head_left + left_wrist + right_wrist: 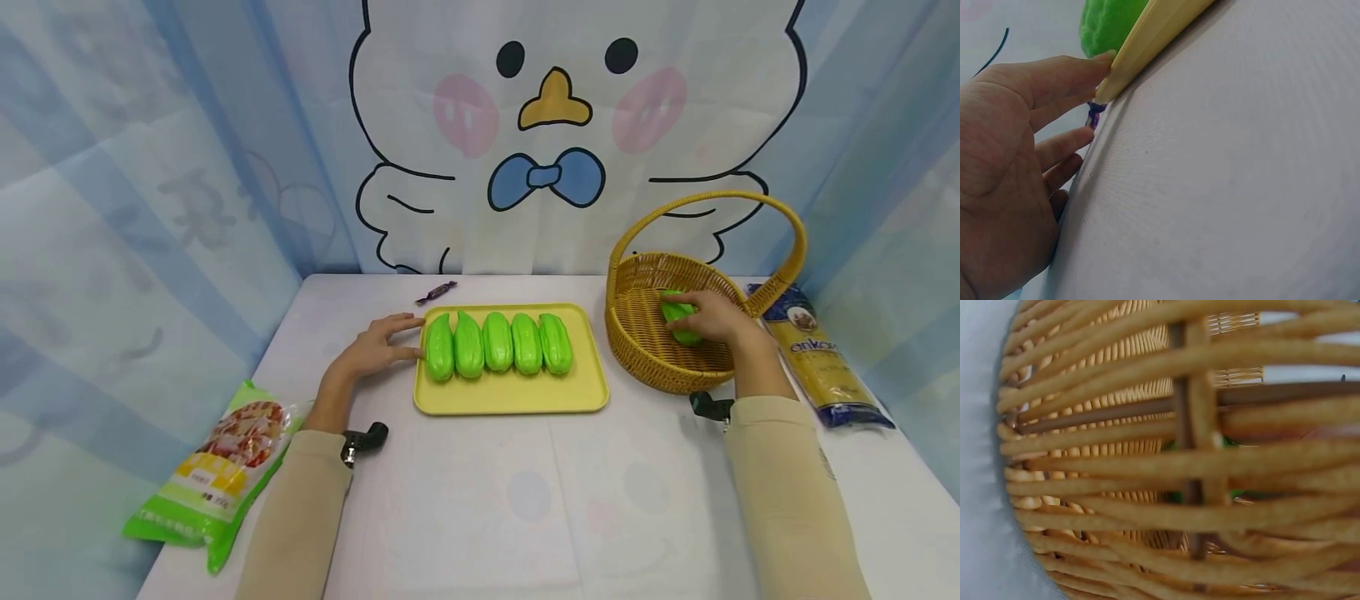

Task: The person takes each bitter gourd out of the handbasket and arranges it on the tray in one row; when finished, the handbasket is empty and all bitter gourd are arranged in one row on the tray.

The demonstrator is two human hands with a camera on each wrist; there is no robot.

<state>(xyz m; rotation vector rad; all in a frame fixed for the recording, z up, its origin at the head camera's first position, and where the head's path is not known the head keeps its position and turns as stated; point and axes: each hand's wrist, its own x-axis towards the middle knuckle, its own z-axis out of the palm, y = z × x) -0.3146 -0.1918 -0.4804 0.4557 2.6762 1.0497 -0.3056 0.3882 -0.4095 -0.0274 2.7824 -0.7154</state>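
Observation:
My left hand (377,344) reaches to the left end of a yellow tray (510,400), its fairly straight fingers and thumb touching the rim. In the left wrist view the thumb meets the tray edge (1141,59) below a bumpy green bitter melon (1107,28). Several bitter melons (498,342) lie side by side on the tray. Inside a wicker basket (628,354) with a tall handle, my right hand (712,318) holds another bitter melon (677,312) near the bottom. In the right wrist view the basket's woven wall (1097,481) covers most of that hand.
A small purple-wrapped candy (437,292) lies behind the tray. On the left is a green food bag (217,471) beside my forearm. A blue and gold packet (821,358) lies right of the basket. A printed curtain (555,242) borders the table's back.

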